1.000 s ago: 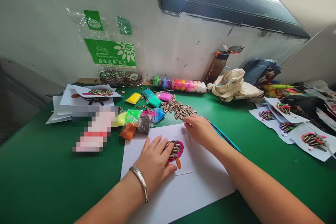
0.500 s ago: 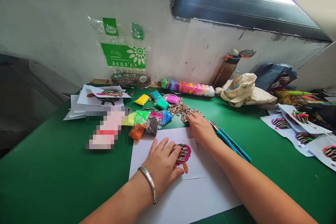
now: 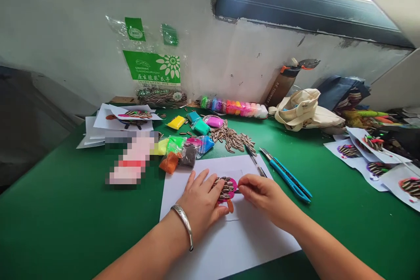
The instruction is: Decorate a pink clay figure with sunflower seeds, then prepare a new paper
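My left hand [image 3: 203, 197], a silver bangle at its wrist, lies with fingers spread on a sheet of white paper [image 3: 210, 249]. Its fingers cover the left part of a magenta clay shape [image 3: 234, 183] studded with sunflower seeds [image 3: 226, 189]. An orange clay piece [image 3: 230, 206] sticks out below the shape. At the shape's right edge, my right hand [image 3: 262, 192] pinches a dark sunflower seed [image 3: 237, 191], mostly hidden by the fingertips. Behind that hand, a pen [image 3: 252, 157] rests partly on the paper.
Loose sunflower seeds [image 3: 231, 135] lie beyond the paper, beside bagged clay [image 3: 187, 156]. A blue utility knife [image 3: 288, 177] is at the right. Finished seed pictures [image 3: 374, 166] lie far right, others [image 3: 127, 118] at left. A seed bag [image 3: 157, 70] leans on the wall.
My right hand has come back from the seed pile to the clay shape's right edge, with a seed between its fingertips, uncovering the pen. My left hand stays on the paper.
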Demonstrator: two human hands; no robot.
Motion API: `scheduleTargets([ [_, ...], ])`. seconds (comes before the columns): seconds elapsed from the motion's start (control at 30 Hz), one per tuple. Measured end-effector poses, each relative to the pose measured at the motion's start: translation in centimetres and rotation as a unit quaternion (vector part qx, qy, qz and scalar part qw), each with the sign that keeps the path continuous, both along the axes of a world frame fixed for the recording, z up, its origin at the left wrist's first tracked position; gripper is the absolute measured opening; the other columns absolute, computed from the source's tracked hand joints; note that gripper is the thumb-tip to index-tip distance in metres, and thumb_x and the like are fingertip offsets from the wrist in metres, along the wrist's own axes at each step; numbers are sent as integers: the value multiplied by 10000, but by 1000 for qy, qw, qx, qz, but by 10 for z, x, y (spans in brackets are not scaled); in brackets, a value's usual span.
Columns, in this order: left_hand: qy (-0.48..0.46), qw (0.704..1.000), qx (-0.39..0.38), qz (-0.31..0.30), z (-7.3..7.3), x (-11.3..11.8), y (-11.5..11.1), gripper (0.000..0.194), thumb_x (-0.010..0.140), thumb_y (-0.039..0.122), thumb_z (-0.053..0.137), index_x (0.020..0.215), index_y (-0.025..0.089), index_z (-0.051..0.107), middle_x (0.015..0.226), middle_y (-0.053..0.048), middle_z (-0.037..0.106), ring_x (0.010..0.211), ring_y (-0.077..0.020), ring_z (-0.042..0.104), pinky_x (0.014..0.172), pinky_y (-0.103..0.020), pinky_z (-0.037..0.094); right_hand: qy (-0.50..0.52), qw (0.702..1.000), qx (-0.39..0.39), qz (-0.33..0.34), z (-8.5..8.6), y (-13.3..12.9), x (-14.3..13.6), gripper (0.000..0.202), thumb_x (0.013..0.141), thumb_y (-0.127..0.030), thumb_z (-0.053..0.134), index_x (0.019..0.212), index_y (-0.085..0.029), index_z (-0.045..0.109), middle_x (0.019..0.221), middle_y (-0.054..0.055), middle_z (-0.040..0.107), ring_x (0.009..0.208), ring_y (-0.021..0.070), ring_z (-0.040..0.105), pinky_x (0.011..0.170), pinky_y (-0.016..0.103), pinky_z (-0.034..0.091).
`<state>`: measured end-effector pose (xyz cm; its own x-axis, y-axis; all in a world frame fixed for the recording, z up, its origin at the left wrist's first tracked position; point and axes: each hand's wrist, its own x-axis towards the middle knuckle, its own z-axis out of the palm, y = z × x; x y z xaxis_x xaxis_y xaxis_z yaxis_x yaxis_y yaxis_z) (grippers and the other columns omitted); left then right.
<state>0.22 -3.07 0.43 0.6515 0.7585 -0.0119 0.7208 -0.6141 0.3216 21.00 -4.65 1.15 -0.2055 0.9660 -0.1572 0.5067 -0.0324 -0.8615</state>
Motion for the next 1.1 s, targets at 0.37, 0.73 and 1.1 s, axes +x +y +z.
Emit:
scheduleTargets([
  [0.37, 4, 1000, 1, -1, 1, 0, 0, 559, 795, 349, 693, 1293, 181, 501, 1315, -121, 556, 1276, -372, 411, 1034, -644, 314, 54, 998, -35, 9, -10, 2, -1, 174, 815, -225, 518, 868, -183, 678, 751, -2, 640, 653, 120, 525, 588, 221, 407],
  [0.73, -6, 1000, 15, 3, 0, 0, 0, 547, 798, 364, 687, 1287, 203, 503, 1307, -111, 561, 1263, -366, 423, 1027, -641, 323, -8, 998, 13, 60, -4, -1, -2, 252, 817, -97, 469, 867, -209, 689, 741, -33, 660, 656, 107, 522, 595, 209, 367],
  [1.1, -42, 995, 88, 2, -29, -4, 2, 502, 828, 395, 624, 1287, 230, 506, 1286, -115, 574, 1257, -346, 424, 1031, -613, 314, -69, 994, 72, 45, -2, -2, -2, 190, 839, -123, 486, 824, -195, 661, 677, -32, 604, 616, 103, 498, 564, 205, 351],
])
